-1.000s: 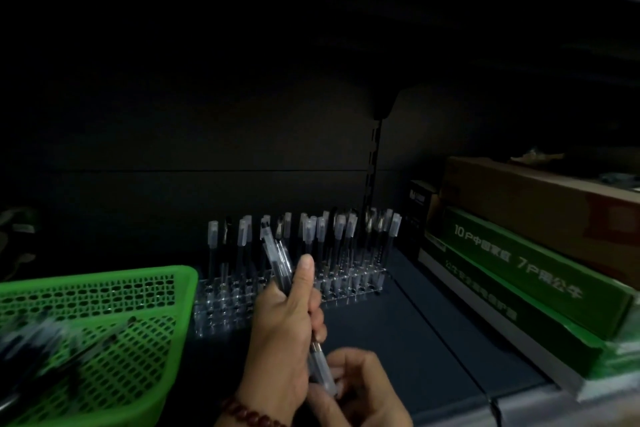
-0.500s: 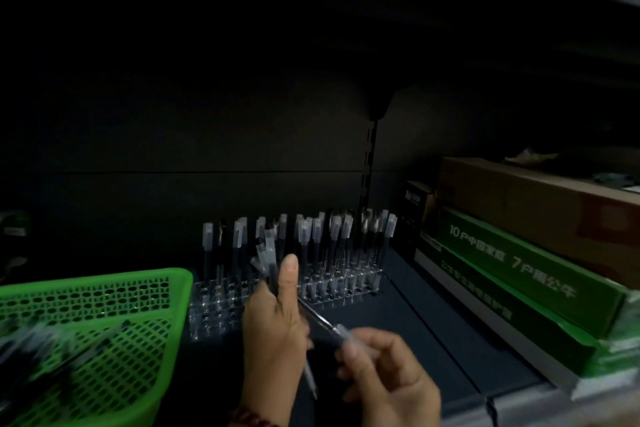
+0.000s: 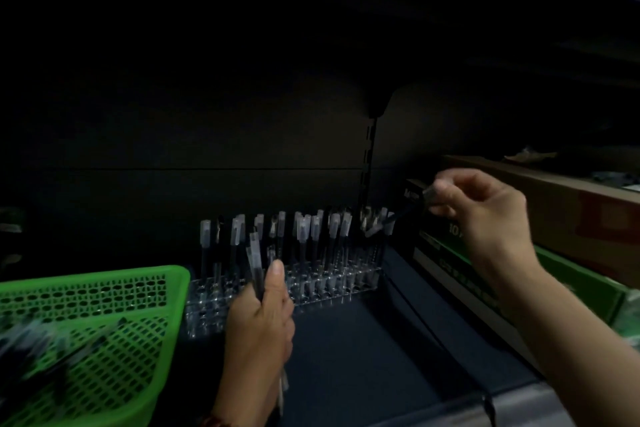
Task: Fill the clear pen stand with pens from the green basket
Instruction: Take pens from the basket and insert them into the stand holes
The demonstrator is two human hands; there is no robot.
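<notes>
The clear pen stand [image 3: 329,282] sits on the dark shelf just right of the green basket [image 3: 104,291], its rear rows holding upright pens [image 3: 313,239] with pale translucent caps, its front-left holes unfilled. The perforated basket holds a blurred heap of dark pens [image 3: 31,347] at its left side. A small bunch of capped pens [image 3: 256,263] stands upright in front of the stand, and a single dark pen [image 3: 403,217] angles down over the stand's right end.

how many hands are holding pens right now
2. The left hand grips a small bundle of pens upright in front of the clear pen stand. The right hand pinches one pen at the stand's right end.
</notes>
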